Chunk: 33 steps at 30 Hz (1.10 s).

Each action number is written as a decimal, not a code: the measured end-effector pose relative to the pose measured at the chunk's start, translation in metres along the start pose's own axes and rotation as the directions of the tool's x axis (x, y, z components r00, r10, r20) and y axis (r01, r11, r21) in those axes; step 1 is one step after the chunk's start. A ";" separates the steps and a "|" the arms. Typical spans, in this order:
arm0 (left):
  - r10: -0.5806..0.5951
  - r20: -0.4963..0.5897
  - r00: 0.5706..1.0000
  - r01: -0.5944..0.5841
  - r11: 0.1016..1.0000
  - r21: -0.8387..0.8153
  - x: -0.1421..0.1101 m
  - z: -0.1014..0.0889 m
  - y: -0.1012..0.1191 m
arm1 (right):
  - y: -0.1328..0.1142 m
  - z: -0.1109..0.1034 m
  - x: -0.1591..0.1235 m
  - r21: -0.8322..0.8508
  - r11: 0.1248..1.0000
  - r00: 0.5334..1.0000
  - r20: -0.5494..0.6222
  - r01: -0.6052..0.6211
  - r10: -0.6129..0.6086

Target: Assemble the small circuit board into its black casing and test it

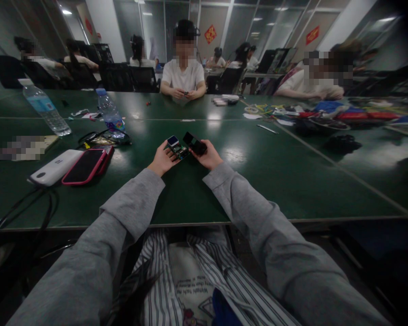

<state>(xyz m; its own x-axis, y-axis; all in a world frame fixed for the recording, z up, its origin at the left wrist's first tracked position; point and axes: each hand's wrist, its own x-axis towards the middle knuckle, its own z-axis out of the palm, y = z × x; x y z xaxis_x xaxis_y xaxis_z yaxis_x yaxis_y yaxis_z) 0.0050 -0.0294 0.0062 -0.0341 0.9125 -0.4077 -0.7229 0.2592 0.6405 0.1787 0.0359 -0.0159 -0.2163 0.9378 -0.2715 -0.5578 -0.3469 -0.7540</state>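
My left hand (163,158) is closed round the edge of a small green circuit board (179,151), which carries a little rectangular screen (173,141) at its upper end. In my right hand (208,155) is a black rectangular casing (194,143) with a glossy face, tilted toward the board. The two pieces are close together above the green table; whether they touch, I cannot tell. My fingers partly cover the lower edges of both.
On the left are a white power bank (56,166), a red-cased phone (85,165), black cables and two water bottles (110,113), (46,108). Cluttered cables and bags (347,113) lie at right. Across the table a person (182,74) handles something small.
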 end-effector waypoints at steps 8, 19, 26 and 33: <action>0.004 -0.001 1.000 -0.004 1.000 0.016 -0.001 0.001 0.000 | 0.001 0.001 0.000 0.037 0.999 1.000 -0.015 0.002 -0.001; 0.002 0.000 1.000 -0.002 1.000 0.020 -0.001 0.001 0.000 | 0.001 0.001 0.000 0.014 1.000 1.000 -0.015 0.002 -0.001; 0.012 0.010 1.000 -0.012 1.000 0.017 0.001 0.001 -0.001 | 0.002 0.008 -0.005 -0.008 1.000 0.999 -0.032 0.024 -0.024; 0.016 0.012 1.000 -0.017 0.999 0.049 -0.001 0.001 -0.001 | 0.019 0.012 -0.003 -0.393 0.862 0.935 -0.016 0.321 -0.355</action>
<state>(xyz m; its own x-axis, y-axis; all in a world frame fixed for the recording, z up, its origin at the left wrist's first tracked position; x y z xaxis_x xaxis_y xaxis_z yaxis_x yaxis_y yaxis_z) 0.0066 -0.0306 0.0069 -0.0373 0.9203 -0.3893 -0.6872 0.2592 0.6787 0.1595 0.0261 -0.0226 0.0083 1.0000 0.0045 -0.2352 0.0064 -0.9719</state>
